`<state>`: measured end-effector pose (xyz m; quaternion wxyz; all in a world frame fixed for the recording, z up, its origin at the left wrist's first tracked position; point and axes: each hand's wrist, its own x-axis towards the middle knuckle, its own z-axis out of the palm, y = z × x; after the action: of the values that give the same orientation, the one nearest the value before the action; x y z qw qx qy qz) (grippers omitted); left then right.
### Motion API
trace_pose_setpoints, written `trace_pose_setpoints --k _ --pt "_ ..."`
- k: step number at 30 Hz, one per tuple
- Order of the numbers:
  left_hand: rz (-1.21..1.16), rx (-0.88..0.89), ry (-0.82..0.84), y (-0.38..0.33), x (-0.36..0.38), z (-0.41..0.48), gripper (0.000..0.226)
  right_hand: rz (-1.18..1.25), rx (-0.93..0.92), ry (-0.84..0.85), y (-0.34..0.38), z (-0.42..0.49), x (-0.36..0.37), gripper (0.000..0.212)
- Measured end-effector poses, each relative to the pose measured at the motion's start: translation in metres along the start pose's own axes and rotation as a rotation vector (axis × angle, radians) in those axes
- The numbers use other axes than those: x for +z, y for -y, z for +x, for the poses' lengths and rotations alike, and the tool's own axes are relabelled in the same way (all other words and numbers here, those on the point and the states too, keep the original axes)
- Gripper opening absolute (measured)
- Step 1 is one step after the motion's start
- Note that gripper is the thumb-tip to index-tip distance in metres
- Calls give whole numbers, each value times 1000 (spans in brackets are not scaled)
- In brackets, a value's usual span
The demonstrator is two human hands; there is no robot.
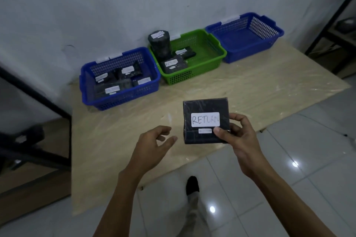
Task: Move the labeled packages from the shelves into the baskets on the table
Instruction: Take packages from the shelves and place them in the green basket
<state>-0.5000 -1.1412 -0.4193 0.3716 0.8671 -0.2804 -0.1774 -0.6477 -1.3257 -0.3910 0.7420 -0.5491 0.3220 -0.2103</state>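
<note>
Plainly, right grip (238, 140) holds black package (204, 107) labelled "RETURN"; left grip (152, 145) loose, empty.

The left forearm (117, 198) and right forearm (279, 194) reach forward, bare. The right hand (238, 136) grips a package (204, 108) at its lower right corner, with the thumb pressed on the front and the fingers curled round its right edge. The left hand (154, 145) hovers just left of the package, not touching it, palm turned inward. Its fingers are loosely curled and hold nothing. Between the arms, lower down, a foot (192, 184) shows in a dark shoe.
</note>
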Motion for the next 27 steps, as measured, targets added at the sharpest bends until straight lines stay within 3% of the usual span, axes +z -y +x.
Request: trace_pose_setpoints --k 9,17,22,27 --pt "44 1 41 -18 4 162 37 -101 38 -39 42 166 2 43" --pt "87 -63 28 -36 30 280 40 -204 104 32 50 308 0 44" --pt "115 -119 -50 -29 56 325 38 -249 186 105 45 381 -3 42" --pt "138 -166 -22 -16 75 344 39 -341 215 135 39 441 5 44"
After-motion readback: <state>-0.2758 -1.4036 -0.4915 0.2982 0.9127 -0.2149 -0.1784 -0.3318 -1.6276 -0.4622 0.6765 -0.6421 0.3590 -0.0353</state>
